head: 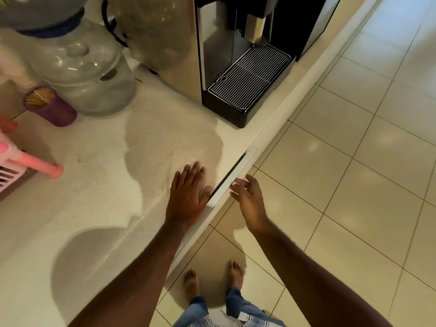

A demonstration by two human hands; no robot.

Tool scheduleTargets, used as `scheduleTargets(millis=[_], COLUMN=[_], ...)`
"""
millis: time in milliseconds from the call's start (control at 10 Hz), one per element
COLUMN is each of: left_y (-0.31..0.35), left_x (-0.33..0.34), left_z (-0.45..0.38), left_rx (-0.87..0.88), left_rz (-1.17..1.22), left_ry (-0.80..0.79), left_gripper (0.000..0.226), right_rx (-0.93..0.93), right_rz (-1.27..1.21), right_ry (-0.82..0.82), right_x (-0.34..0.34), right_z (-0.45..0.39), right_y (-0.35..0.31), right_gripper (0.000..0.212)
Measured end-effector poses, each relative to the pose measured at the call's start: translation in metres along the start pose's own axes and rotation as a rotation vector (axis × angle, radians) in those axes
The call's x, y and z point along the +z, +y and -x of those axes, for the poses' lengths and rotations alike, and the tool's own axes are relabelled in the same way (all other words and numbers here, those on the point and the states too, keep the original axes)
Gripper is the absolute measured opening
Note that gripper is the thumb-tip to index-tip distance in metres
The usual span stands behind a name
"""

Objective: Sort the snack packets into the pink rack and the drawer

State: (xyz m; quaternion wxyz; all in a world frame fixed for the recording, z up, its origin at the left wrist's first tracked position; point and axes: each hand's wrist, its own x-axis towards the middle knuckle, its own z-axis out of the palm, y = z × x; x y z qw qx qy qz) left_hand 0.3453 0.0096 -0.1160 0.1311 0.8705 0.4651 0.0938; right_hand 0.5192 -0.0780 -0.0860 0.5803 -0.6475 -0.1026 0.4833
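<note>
My left hand lies flat, palm down, on the white counter near its front edge. My right hand hovers just in front of the counter with relaxed fingers, its fingertips at the white drawer front. The drawer stands ajar by a narrow dark gap under the counter edge. A corner of the pink rack shows at the far left. No snack packet is in view.
A black and steel coffee machine with a drip grille stands at the back. Left of it are a large clear water bottle and a purple cup of toothpicks. Tiled floor lies to the right, my bare feet below.
</note>
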Motion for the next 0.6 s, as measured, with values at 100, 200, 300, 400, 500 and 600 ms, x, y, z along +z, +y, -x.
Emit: scheduleTargets(millis=[100,200,300,400,500,600], left_y=[0.000,-0.001,-0.001,-0.001,-0.003,0.000], left_x=[0.000,0.001,0.001,0.000,0.001,0.002], left_z=[0.000,0.000,-0.001,-0.002,-0.001,-0.003], left_rx=[0.001,-0.005,-0.008,0.004,0.011,0.014], left_rz=[0.003,-0.001,-0.011,-0.004,-0.014,-0.007], left_ry=[0.001,-0.009,-0.017,-0.001,0.008,0.023], left_gripper=[0.062,0.062,0.062,0.062,0.062,0.062], right_rx=[0.044,0.067,0.071,0.068,0.073,0.092], right_rz=[-0.100,-0.146,-0.142,-0.162,-0.178,-0.168], right_ry=[-0.005,-0.031,-0.067,-0.059,-0.039,-0.022], right_x=[0.005,0.009,0.016,0.024,0.025,0.023], right_z=[-0.003,-0.007,-0.009,-0.010,-0.012,-0.016], right_y=[-0.003,-0.005,-0.006,-0.008,-0.006,-0.005], right_gripper=[0.048,0.042,0.037,0.035,0.035,0.033])
